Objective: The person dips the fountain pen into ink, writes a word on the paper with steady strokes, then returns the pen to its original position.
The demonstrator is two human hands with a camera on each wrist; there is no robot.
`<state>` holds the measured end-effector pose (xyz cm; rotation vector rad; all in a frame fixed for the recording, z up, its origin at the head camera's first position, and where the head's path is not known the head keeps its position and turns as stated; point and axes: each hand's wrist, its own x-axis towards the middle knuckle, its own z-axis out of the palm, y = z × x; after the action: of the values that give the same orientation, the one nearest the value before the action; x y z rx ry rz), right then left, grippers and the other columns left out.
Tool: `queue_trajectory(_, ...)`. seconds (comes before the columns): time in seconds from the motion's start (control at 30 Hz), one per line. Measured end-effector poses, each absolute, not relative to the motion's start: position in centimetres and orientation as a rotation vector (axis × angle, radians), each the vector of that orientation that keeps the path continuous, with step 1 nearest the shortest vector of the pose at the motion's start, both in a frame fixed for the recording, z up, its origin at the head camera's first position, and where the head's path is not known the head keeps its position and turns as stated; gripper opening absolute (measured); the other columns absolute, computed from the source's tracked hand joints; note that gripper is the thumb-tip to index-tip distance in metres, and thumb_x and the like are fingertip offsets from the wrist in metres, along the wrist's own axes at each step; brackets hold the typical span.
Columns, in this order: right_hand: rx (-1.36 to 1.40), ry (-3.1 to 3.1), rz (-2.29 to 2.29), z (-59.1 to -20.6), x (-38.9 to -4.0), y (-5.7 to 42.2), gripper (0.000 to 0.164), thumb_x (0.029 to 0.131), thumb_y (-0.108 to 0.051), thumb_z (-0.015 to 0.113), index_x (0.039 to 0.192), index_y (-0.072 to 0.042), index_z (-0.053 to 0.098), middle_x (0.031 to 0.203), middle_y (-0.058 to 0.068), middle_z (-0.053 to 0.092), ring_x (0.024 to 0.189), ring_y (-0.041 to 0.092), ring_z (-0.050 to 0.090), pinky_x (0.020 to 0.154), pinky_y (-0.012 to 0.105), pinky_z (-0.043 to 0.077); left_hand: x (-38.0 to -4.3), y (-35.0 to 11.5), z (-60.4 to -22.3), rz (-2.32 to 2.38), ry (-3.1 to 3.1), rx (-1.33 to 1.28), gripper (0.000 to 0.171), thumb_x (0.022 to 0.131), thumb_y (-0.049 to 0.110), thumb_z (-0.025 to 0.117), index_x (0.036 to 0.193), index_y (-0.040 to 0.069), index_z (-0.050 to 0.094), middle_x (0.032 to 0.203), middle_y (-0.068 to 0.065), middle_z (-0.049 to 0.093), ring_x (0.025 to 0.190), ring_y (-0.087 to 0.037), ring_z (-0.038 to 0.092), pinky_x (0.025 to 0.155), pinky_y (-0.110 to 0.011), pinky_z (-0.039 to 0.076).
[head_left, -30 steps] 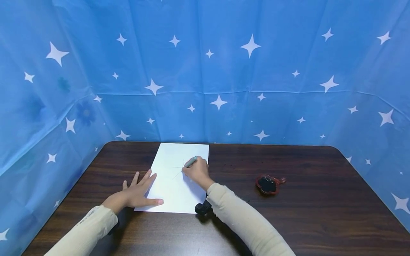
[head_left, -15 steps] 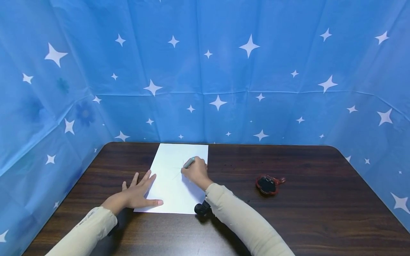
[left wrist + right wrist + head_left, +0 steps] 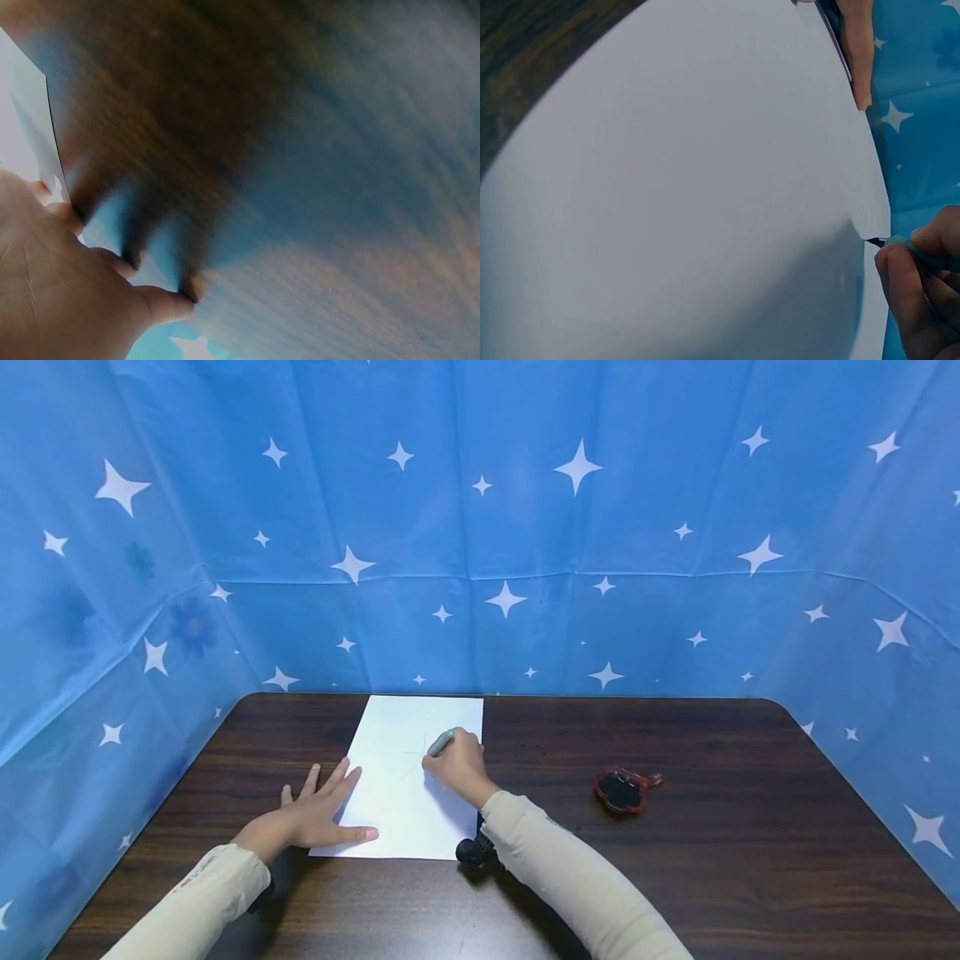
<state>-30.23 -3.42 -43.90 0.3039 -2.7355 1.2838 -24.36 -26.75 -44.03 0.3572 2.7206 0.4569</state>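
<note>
A white sheet of paper lies on the dark wooden table, with a few faint thin lines near its middle. My right hand pinches a teal pen over these lines. In the right wrist view the pen's dark tip meets the paper, and the thumb and fingers curl around its barrel. My left hand rests with fingers spread across the sheet's left edge, the thumb on the paper. The left wrist view shows the palm from below, its fingertips touching down.
To the right on the table lies a small red-framed object with a dark face and a short handle, resembling a hand mirror. A blue curtain with white stars hangs behind the table and along both sides.
The head view has shifted slightly, so everything sits a little further left. My right hand with the pen has moved very slightly toward me over the paper; the left hand stays put.
</note>
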Motion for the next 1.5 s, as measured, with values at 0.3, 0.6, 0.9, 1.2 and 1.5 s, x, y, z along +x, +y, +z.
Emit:
queue_trajectory(0.3,0.283,-2.756,1.269,-43.5,-29.7,-3.0,0.017,0.076,-0.009,0.072,0.061,-0.013,0.066,0.054,-0.005,0.061,0.051,0.008,0.053,0.087,0.042,0.047,-24.5,-26.8,-44.2,0.449,2.723,0.348,0.113,0.077,0.072,0.06,0.154,0.006,0.01,0.158,-0.024,-0.004,0.138,-0.057,-0.011,0.094,-0.081,-0.007)
queue_trajectory(0.6,0.27,-2.791,1.228,-43.5,-29.5,-2.8,0.017,0.077,-0.01,0.073,0.063,-0.013,0.065,0.053,-0.005,0.06,0.05,0.009,0.053,0.08,0.036,0.046,-24.5,-26.8,-44.0,0.446,2.724,0.346,0.112,0.077,0.071,0.06,0.154,0.005,0.011,0.158,-0.024,-0.003,0.138,-0.057,-0.011,0.094,-0.081,-0.007)
queue_trajectory(0.9,0.304,-2.798,1.237,-43.2,-29.0,-2.4,0.016,0.077,-0.008,0.073,0.063,-0.012,0.067,0.056,-0.004,0.062,0.051,0.008,0.054,0.091,0.044,0.046,-24.6,-26.7,-44.1,0.434,2.723,0.356,0.112,0.078,0.071,0.059,0.154,0.006,0.011,0.158,-0.024,-0.003,0.137,-0.058,-0.01,0.093,-0.081,-0.007)
queue_trajectory(1.2,0.317,-2.809,1.222,-43.1,-28.5,-2.3,0.017,0.077,-0.008,0.074,0.062,-0.012,0.066,0.054,-0.004,0.06,0.051,0.009,0.054,0.093,0.047,0.044,-24.4,-26.7,-43.8,0.459,2.712,0.356,0.111,0.078,0.07,0.06,0.153,0.005,0.011,0.157,-0.026,-0.003,0.136,-0.059,-0.01,0.092,-0.082,-0.007)
queue_trajectory(1.5,0.328,-2.81,1.237,-42.9,-28.0,-1.7,0.016,0.077,-0.008,0.074,0.063,-0.012,0.067,0.054,-0.003,0.06,0.051,0.01,0.054,0.095,0.048,0.042,-24.7,-26.8,-44.5,0.473,2.716,0.369,0.113,0.077,0.073,0.058,0.153,0.006,0.009,0.158,-0.024,-0.005,0.137,-0.058,-0.013,0.092,-0.081,-0.012)
